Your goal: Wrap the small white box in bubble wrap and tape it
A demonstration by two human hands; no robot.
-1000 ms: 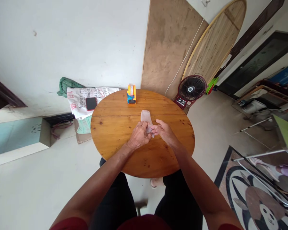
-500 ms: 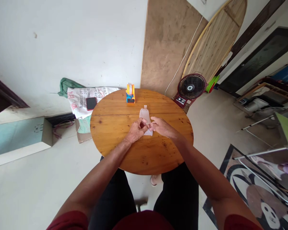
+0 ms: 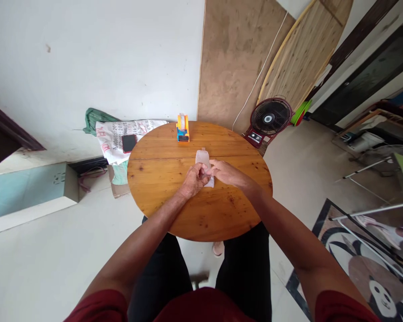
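A pale, whitish, flat packet (image 3: 202, 156) lies lengthwise on the round wooden table (image 3: 161, 192), with a small clear tab at its far end. My left hand (image 3: 193, 180) is over the packet's left side, fingers pinched together at its middle. From the right, my right hand (image 3: 225, 172) meets it, its fingers bent and closed against the left fingertips. Whatever is pinched between the fingers is too small and covered to make out. The packet's middle is hidden under both hands; its near end shows below them.
An orange and blue tape dispenser (image 3: 183, 129) stands at the table's far edge. Left of the table, a dark phone (image 3: 129, 143) rests on a white printed sack (image 3: 110, 150). A dark red fan (image 3: 268, 118) stands beyond the table's right side.
My right hand's fingers, spread a little before, have closed in against my left fingertips. The packet stays in nearly the same place, and the camera view has shifted slightly.
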